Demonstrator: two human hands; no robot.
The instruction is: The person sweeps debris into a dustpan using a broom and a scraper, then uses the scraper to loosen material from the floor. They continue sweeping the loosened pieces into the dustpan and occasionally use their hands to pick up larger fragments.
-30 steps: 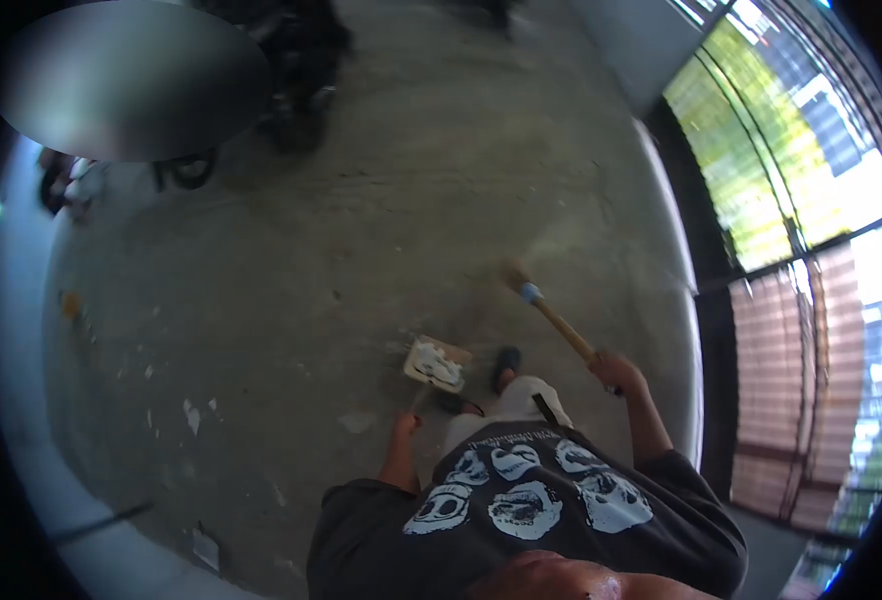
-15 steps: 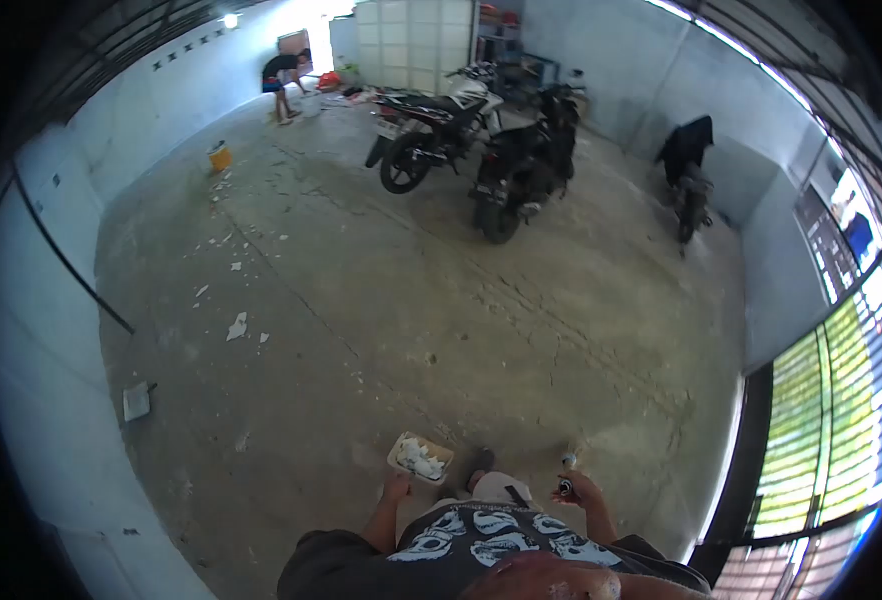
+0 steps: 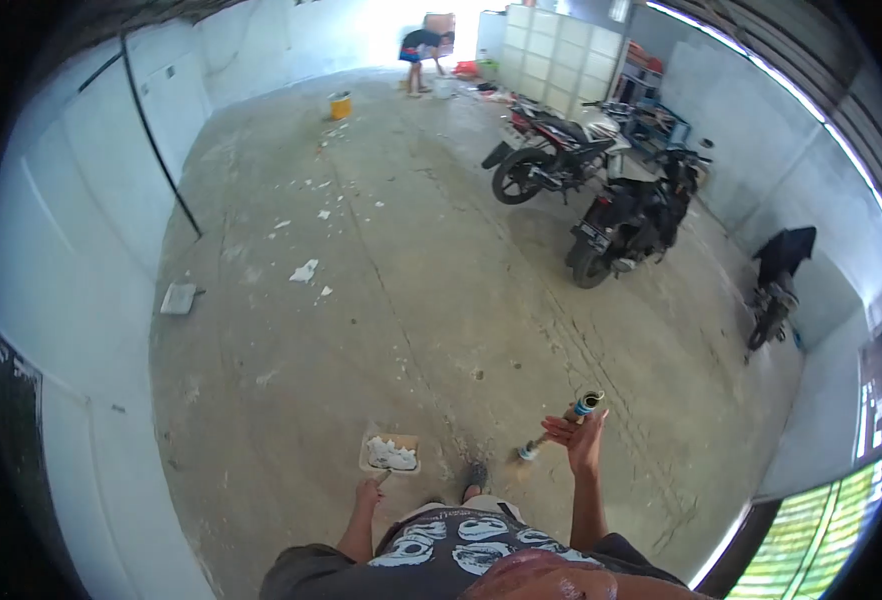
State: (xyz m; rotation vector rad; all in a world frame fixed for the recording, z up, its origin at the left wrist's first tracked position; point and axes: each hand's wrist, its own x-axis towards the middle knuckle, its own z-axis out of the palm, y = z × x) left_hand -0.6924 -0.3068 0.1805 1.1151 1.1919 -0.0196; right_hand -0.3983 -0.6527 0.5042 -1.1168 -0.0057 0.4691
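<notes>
My left hand is closed around a short dark handle at the near edge of a shallow tray. White flaky lumps fill much of this tray. On the right, a pole-like tool lies slantwise in my right hand, between thumb and stretched fingers. Its upper end shows a blue band and a round, hollow-looking tip; the lower end has a pale ring and a blurred tan part near the floor. What kind of tool it is, I cannot make out.
White flakes lie scattered on the concrete floor. A flat pan rests by the left wall, and a yellow bucket stands farther off. Motorcycles are parked at the right. Another person bends over at the back.
My view has swung, so the room appears shifted right. My right hand has moved forward and its fingers have straightened, and more of the pole-like tool shows. My left hand stays by the tray.
</notes>
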